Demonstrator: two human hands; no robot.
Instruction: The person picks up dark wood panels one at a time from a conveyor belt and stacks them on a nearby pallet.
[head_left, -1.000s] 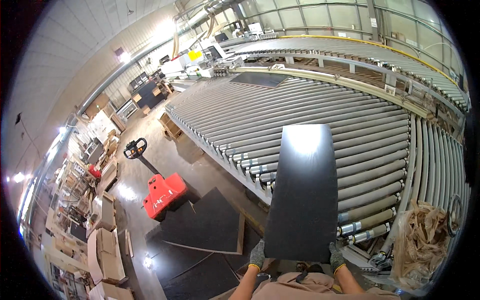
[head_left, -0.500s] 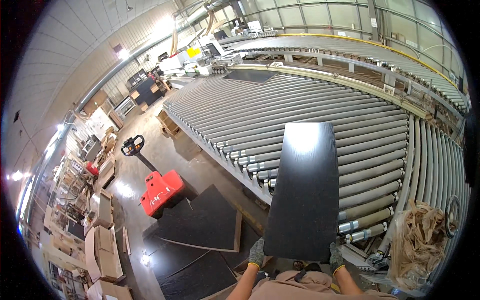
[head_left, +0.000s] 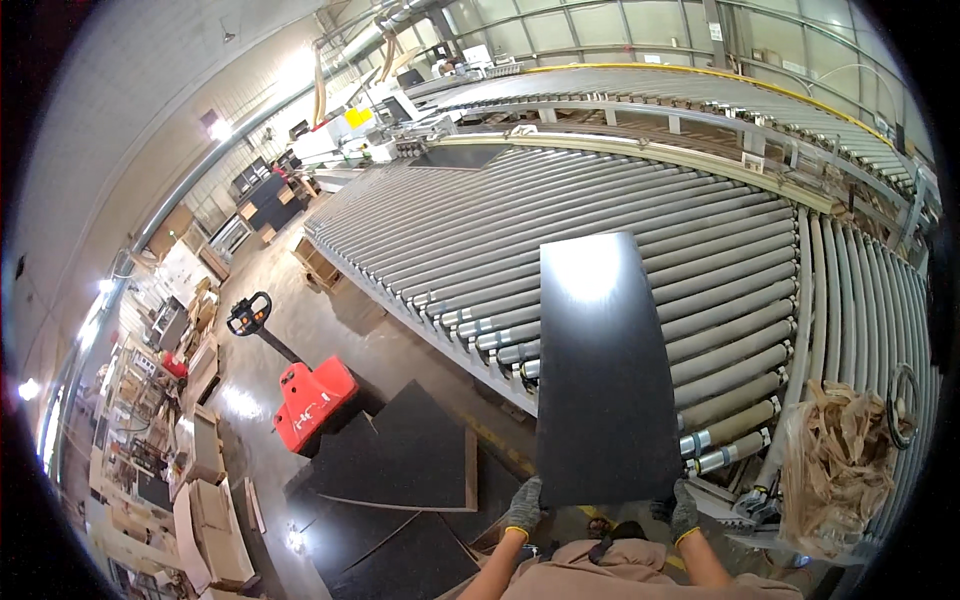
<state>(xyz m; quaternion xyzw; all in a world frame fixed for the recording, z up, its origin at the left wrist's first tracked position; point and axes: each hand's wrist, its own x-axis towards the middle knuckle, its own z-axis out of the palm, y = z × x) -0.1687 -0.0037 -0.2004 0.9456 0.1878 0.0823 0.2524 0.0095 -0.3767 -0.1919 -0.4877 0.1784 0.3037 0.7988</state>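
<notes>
Fingers of left hand [head_left: 523, 507] and right hand [head_left: 684, 510] closed on near edge of dark panel [head_left: 602, 370], held partly over roller conveyor [head_left: 480, 250]; not yet laid flat; more panels [head_left: 400, 460] stacked beside conveyor

Roller conveyor [head_left: 620, 210] fills hall (glossy floor [head_left: 340, 330]).

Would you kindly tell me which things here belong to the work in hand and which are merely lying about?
In hand: black panel, held by left hand and right hand, over the roller conveyor.
Lying about: red pallet truck, dark panels on the floor, bag of scrap.
</notes>
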